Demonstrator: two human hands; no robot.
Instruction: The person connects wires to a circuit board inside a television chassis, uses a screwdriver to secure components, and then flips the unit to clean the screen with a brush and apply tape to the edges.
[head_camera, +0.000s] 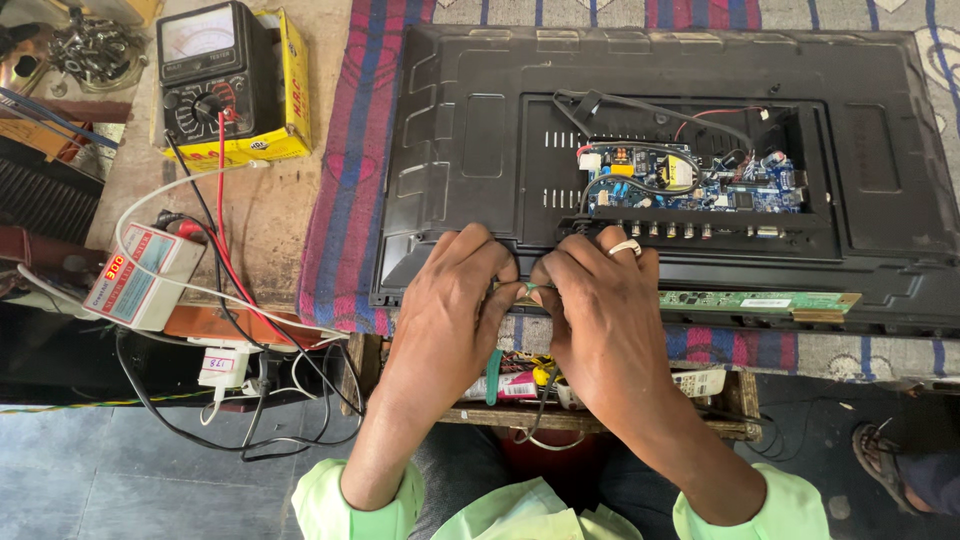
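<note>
- Wooden counter (270, 215): carries a striped red, blue and purple woven cloth (345, 200) on which the work lies
- Large black flat television set (470, 150), face down, back cover open over a recess: its long axis runs left to right across the view, and its near edge lies along the counter edge closest to the person
- Blue printed circuit board (700, 185) with attached wires: seated in the recess, well beyond the hands and to their right
- Narrow green strip circuit board (750, 301): lies along the near edge of the set, long axis left to right, extending rightward from the hands
- Black analogue multimeter (215, 70) on a yellow cardboard box (290, 95): far left on the counter, well apart from the hands, with red and black leads trailing towards a small white box-shaped unit (145, 275)
- Left hand (450, 310) and right hand (600, 310): side by side at the middle of the near edge, fingertips meeting
- Small green part (528, 290): pinched between the fingertips of both hands, directly at the left end of the strip board; both hands are equally near to it, and its exact form cannot be told
- Pale metal ring (626, 247): worn on a finger of the right hand
</note>
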